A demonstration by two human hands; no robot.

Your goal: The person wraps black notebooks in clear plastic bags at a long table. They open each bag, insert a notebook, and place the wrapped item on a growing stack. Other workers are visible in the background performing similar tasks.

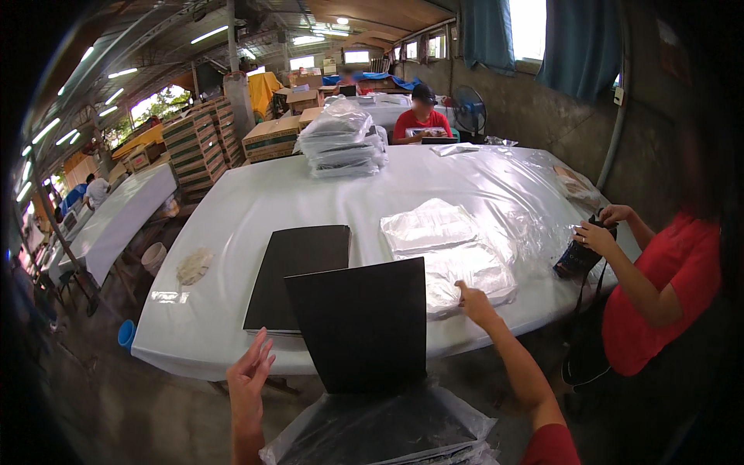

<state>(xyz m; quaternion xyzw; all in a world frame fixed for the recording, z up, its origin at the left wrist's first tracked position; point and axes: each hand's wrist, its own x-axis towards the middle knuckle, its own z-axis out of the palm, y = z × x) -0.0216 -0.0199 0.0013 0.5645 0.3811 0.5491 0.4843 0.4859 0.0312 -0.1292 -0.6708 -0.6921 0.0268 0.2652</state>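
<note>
A black rectangular panel [360, 325] stands tilted upright in front of me. Its lower edge meets a clear plastic bag [387, 426] that covers a dark stack close to my body. Just left of the panel is my left hand [250, 368], raised, its fingers stretched and nothing in them. My right hand [476, 304] reaches over a pile of clear plastic bags [457, 252] on the table, index finger extended, holding nothing that shows. Behind the panel, a stack of black sheets or folders [302, 260] lies flat on the table.
The white-covered table [232, 209] bears a tall pile of plastic-wrapped packs [341, 139] at its far side and a pale bundle [194, 266] at left. A person in red [659, 287] stands at right, handling a dark pouch [585, 248]. Another person [422, 120] sits beyond.
</note>
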